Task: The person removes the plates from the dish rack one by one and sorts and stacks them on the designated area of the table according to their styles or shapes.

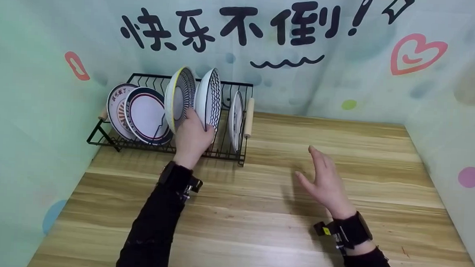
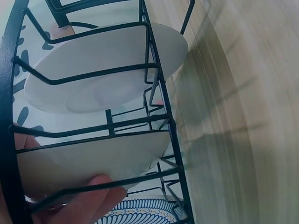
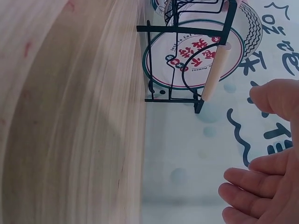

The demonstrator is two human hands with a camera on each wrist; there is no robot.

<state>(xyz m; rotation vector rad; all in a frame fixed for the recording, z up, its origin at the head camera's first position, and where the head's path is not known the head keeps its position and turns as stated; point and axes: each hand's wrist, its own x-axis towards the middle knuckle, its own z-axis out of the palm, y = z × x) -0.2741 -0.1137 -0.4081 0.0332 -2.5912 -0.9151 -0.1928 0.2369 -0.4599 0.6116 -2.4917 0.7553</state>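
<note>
My left hand (image 1: 192,141) pinches the lower front edge of a deep white plate with a wavy black pattern (image 1: 214,95). The plate stands upright in a black wire dish rack (image 1: 228,155), thumb on its patterned face and fingers behind. In the left wrist view the fingers (image 2: 88,198) press the pale back of this plate (image 2: 93,158). Just left of it stands a yellow-rimmed plate (image 1: 178,93). My right hand (image 1: 328,185), fingers spread and holding nothing, hovers over the table to the right of the rack.
Two round plates, one dark-rimmed (image 1: 147,116) and one with orange stripes (image 1: 117,107), lean at the rack's left end. A plate with red characters (image 3: 201,53) stands at its right end by a wooden handle (image 1: 249,118). A printed cloth (image 1: 284,87) hangs behind the wooden table (image 1: 249,215).
</note>
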